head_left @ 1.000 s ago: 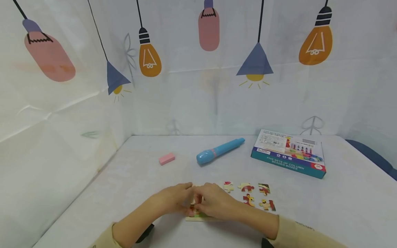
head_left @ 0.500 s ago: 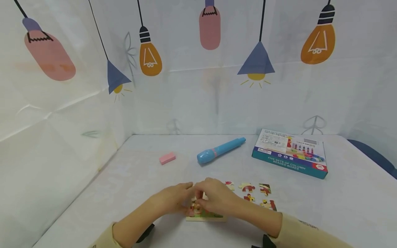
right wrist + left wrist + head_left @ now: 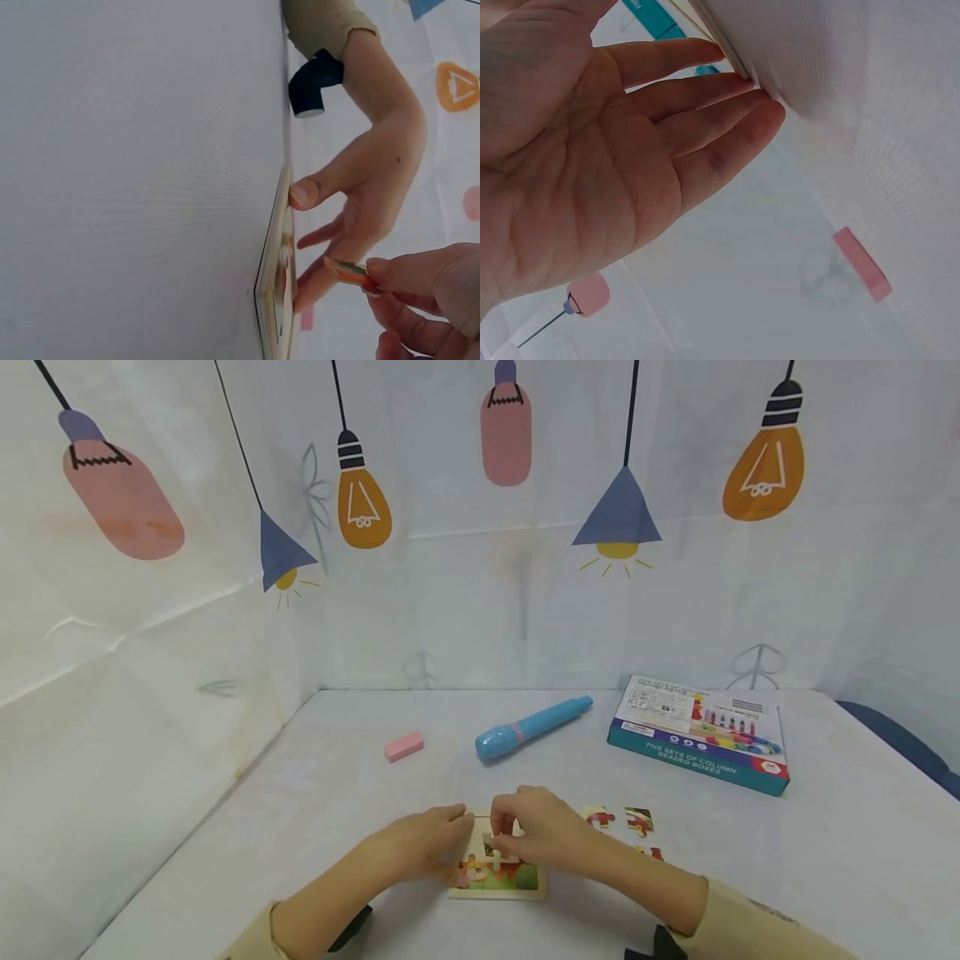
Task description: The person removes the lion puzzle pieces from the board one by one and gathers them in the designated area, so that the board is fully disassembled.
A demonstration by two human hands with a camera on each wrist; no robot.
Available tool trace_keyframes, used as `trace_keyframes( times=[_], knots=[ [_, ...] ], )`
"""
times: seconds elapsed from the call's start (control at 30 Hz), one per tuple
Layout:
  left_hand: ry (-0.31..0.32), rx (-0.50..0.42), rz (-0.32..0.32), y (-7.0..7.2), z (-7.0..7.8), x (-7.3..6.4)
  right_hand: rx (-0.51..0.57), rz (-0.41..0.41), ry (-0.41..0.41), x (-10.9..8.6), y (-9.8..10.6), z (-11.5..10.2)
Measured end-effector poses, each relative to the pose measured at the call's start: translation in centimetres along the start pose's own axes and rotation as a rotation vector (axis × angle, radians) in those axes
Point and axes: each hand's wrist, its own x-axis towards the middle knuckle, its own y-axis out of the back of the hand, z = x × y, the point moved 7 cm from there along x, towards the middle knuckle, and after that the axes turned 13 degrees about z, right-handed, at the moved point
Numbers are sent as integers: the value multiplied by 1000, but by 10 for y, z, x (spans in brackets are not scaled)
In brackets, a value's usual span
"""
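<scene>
A small wooden jigsaw board [image 3: 497, 895] lies near the front of the table, a colourful picture filling its lower part. My left hand [image 3: 417, 843] rests at its left side with fingers extended; in the left wrist view, the fingertips [image 3: 769, 112] meet the board edge. The left thumb touches the board's near edge in the right wrist view. Over the board, my right hand [image 3: 546, 828] pinches a puzzle piece [image 3: 347, 273] between thumb and fingertips, tilted above the surface. Part of the board's right side is hidden behind that hand.
Loose puzzle pieces [image 3: 639, 821] lie right of the board, partly covered by the right forearm. Farther back are a pink block [image 3: 403, 746], a blue microphone-shaped object [image 3: 532, 728] and a flat teal-edged box [image 3: 697, 735]. A printed white curtain [image 3: 465, 610] stands behind the table.
My right hand has shifted slightly right and lifted, uncovering more of the board and covering a loose piece at upper right. The left hand stays at the board's left side.
</scene>
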Motion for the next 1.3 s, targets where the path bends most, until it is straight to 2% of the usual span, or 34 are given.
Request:
trace_keyframes(
  times=[0.27,0.4,0.67,1.0,1.13,1.3],
  knots=[
    [-10,13,3,0,1,-1,88,-13,-36,-4,5,11],
    [-6,12,-1,0,2,-1,90,2,-39,-7,10,18],
    [5,17,-5,0,2,-1,121,-5,-106,-15,22,37],
    [38,0,-27,-2,0,-1,172,-57,-213,-26,23,60],
    [34,12,-25,-2,1,-1,190,-82,-262,-29,24,66],
    [20,32,-19,-1,1,1,235,-114,-283,-32,26,72]
  ],
)
